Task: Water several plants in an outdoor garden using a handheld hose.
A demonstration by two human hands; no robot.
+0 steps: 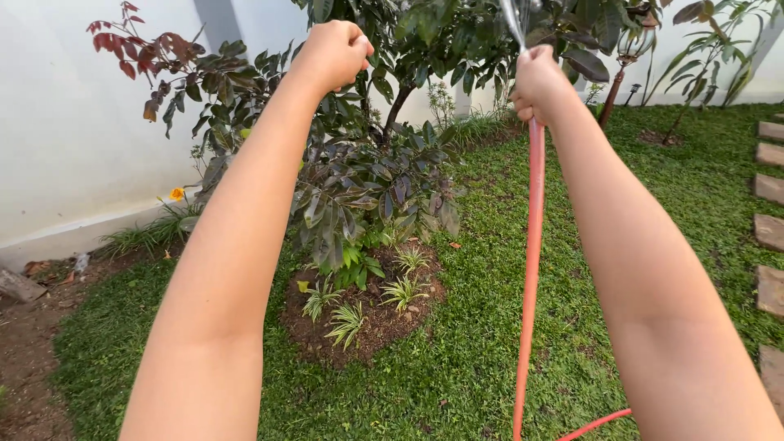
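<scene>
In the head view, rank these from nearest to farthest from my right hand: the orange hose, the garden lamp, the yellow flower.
1. Orange hose: gripped in the right hand.
2. Garden lamp: just right of that hand.
3. Yellow flower: far left, by the white wall.

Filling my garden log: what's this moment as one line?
right hand: grips orange hose, spraying | left hand: fisted, raised | shrub ahead

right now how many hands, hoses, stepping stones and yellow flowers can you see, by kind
bare hands: 2, left hand closed in a fist, right hand gripping the hose
orange rubber hose: 1
flat grey stepping stones: 7
small yellow flower: 1
total: 11
</scene>
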